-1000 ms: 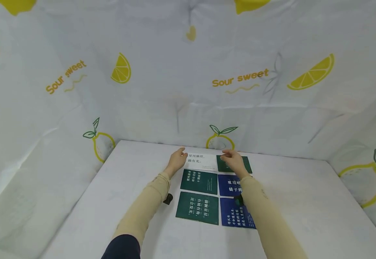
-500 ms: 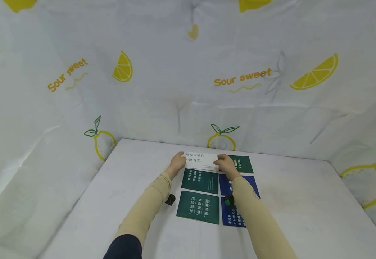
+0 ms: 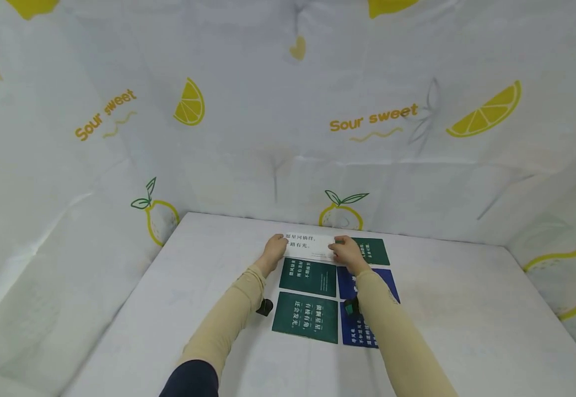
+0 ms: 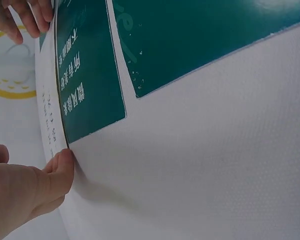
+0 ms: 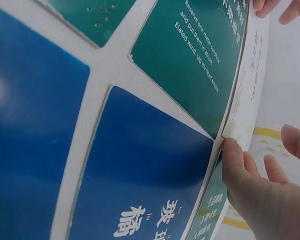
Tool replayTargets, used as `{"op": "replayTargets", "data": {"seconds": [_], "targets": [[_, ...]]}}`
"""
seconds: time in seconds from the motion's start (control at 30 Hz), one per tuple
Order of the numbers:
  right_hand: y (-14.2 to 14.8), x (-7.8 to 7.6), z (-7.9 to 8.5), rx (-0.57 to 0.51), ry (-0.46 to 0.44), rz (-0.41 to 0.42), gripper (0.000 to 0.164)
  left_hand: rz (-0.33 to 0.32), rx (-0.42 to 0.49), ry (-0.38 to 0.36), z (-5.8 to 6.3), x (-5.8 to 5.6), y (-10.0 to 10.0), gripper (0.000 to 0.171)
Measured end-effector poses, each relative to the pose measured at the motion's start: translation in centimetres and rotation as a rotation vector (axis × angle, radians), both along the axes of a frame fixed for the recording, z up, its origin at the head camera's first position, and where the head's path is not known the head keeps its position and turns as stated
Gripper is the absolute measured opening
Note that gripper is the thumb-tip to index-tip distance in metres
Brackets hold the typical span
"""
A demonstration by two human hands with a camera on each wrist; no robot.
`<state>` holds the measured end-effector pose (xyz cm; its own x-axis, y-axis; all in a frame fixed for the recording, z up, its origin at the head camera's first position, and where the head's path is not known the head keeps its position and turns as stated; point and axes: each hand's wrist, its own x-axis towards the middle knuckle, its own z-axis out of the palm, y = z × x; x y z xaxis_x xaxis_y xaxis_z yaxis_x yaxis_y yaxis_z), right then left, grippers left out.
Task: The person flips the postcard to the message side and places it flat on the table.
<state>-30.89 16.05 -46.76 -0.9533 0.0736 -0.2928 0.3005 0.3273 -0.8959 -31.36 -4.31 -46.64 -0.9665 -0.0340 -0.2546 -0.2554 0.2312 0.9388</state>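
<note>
A white card (image 3: 307, 251) with dark lettering lies at the far end of a block of cards. At its left side rests my left hand (image 3: 273, 253), thumb touching the near corner and fingers spread along the edge. My right hand (image 3: 348, 255) does the same on the right side; in the right wrist view its thumb (image 5: 232, 155) meets the near corner while the other fingers stand apart. A green card (image 3: 377, 252) lies partly behind the right hand. Just below the white card sits another green card (image 3: 307, 277), its far edge right against it.
A third green card (image 3: 306, 318) lies nearer me. Two blue cards, one far (image 3: 387, 280) and one near (image 3: 354, 331), are partly covered by the right forearm. A lemon-printed sheet (image 3: 248, 182) hangs behind the white table (image 3: 456, 309).
My right hand has come left and down from above the far-right green card to the white card's right edge. My left hand has lowered to its left edge. The last half second shows little movement.
</note>
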Motion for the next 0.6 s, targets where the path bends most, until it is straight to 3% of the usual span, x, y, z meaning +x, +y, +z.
{"op": "replayTargets", "data": {"seconds": [0.13, 0.27, 0.3, 0.37, 0.57, 0.6], "targets": [[0.1, 0.1, 0.2, -0.044, -0.013, -0.010, 0.053, 0.022, 0.005, -0.009, -0.2, -0.1, 0.0, 0.050], [0.4, 0.1, 0.3, -0.064, -0.016, -0.017, 0.050, 0.026, -0.039, 0.016, -6.3, -5.1, -0.3, 0.052], [0.4, 0.1, 0.4, -0.069, -0.013, -0.018, 0.050, 0.018, -0.039, 0.028, -7.1, -5.7, -0.5, 0.053], [0.5, 0.0, 0.4, -0.084, -0.008, -0.017, 0.048, 0.025, -0.033, 0.016, -7.6, -6.4, -0.3, 0.053], [0.5, -0.3, 0.5, -0.102, -0.006, -0.013, 0.048, 0.033, 0.019, 0.027, 2.1, 1.0, 0.7, 0.052], [0.5, -0.3, 0.6, -0.103, -0.004, -0.016, 0.048, 0.038, 0.026, 0.031, 2.9, 1.6, 0.9, 0.052]]}}
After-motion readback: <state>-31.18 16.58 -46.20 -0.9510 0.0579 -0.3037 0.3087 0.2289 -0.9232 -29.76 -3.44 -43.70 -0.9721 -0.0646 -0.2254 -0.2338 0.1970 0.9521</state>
